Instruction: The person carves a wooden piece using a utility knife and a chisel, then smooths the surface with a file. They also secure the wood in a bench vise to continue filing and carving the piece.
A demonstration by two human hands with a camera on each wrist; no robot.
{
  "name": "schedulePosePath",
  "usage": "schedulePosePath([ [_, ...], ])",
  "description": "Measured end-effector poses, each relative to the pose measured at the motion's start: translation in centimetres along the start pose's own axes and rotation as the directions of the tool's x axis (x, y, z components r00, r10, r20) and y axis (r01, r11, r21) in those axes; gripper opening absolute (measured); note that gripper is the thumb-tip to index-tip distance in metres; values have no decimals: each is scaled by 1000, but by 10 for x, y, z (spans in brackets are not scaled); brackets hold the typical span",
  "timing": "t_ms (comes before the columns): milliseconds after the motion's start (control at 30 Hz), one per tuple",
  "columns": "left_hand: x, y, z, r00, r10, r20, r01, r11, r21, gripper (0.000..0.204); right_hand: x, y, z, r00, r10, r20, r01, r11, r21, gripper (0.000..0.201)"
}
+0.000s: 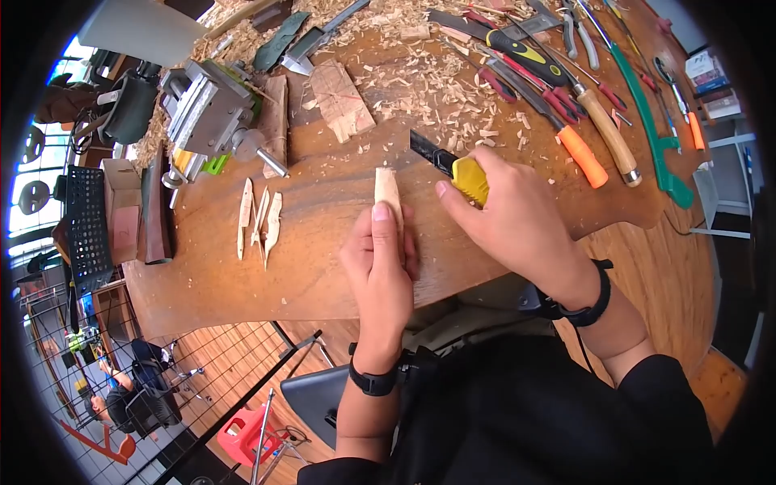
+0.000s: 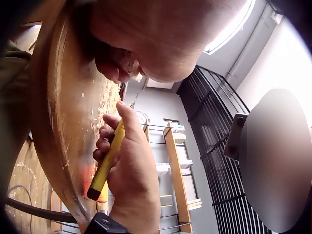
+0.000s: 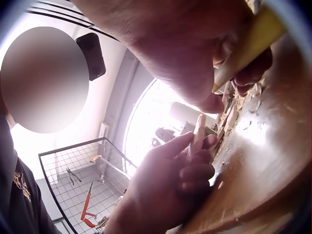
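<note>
My left hand (image 1: pixel 377 263) grips a small pale wood piece (image 1: pixel 388 186) above the near part of the workbench (image 1: pixel 315 283), its thumb lying along the upper face. The piece's far end sticks out past the fingers, also in the right wrist view, where the wood tip (image 3: pixel 200 126) rises from the fist. To the right, my right hand (image 1: pixel 529 222) holds a yellow utility knife (image 1: pixel 470 183) with its dark blade extended, pointing up and left. Blade and wood are apart. In the left wrist view, fingers wrap the yellow knife handle (image 2: pixel 108 165); its blade is hidden there.
Several thin carved wood pieces (image 1: pixel 272 226) lie left of the hands, near a metal vise (image 1: pixel 206 113). Beyond are a flat board (image 1: pixel 340 99) and scattered shavings (image 1: pixel 420 77). Hand tools, including an orange handle (image 1: pixel 584 158) and a green saw (image 1: pixel 643 121), lie at right.
</note>
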State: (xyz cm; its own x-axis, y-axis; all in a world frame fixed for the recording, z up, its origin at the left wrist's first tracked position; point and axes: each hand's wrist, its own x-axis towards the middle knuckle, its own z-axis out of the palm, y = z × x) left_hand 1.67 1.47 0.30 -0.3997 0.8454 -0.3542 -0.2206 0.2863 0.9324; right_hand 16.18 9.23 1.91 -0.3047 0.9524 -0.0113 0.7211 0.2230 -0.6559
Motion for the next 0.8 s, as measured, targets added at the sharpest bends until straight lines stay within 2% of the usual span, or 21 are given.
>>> schedulePosePath([
  [67,3,-9,-1,993,102,62,-99,994,-47,34,-1,1,-7,997,-54,47,51,996,71,32],
  [100,3,-9,-1,993,102,62,-100,994,-47,34,-2,2,-7,997,-55,47,51,996,71,32],
  [167,3,-8,-2,988,132,84,-131,991,-18,35,-3,5,-6,985,-168,44,162,980,120,36],
  [300,2,-12,-5,983,147,107,-147,989,-6,37,-6,4,-6,968,-229,100,212,964,160,40],
  [367,3,-16,-11,973,157,171,-164,986,29,37,-7,5,-3,952,-290,95,277,952,128,42],
  [467,2,-14,-8,975,163,153,-163,987,-10,39,-7,9,0,933,-337,128,328,941,82,43],
  [600,1,-5,-10,973,144,178,-135,989,-67,40,-1,10,-2,937,-315,151,311,949,46,40],
  [667,2,-1,-14,978,74,193,-66,997,-48,41,1,8,-1,934,-347,80,347,938,16,45],
  [800,5,1,-21,979,21,202,-5,997,-76,43,2,1,3,946,-324,24,323,945,48,46],
])
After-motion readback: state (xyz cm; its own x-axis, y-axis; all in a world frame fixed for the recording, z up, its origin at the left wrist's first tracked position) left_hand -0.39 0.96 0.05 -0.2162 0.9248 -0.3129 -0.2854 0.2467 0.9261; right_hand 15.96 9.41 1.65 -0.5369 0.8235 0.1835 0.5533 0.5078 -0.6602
